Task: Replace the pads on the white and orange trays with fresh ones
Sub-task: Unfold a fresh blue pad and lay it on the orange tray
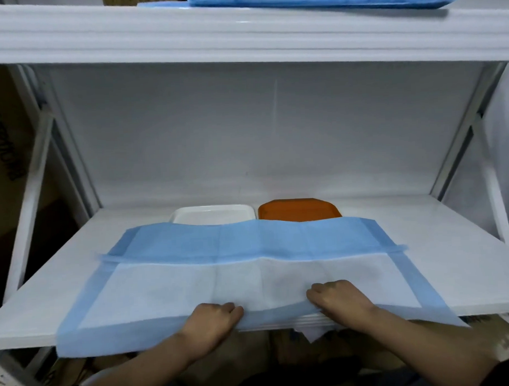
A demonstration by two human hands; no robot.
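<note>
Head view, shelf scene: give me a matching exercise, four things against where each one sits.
Things:
1. white tray
2. orange tray
3. unfolded pad
4. folded blue pads

Places:
A. on the top shelf
B. back of the lower shelf, right side
C. held at its near edge by both hands
D. back of the lower shelf, left side

Pairs: 1-D, 2-B, 3-C, 4-A

A large blue-bordered pad (250, 282) is spread on the shelf, its far half folded back blue side up, its near edge overhanging. Behind it, a white tray (213, 214) and an orange tray (298, 210) are set side by side, partly covered.
</note>
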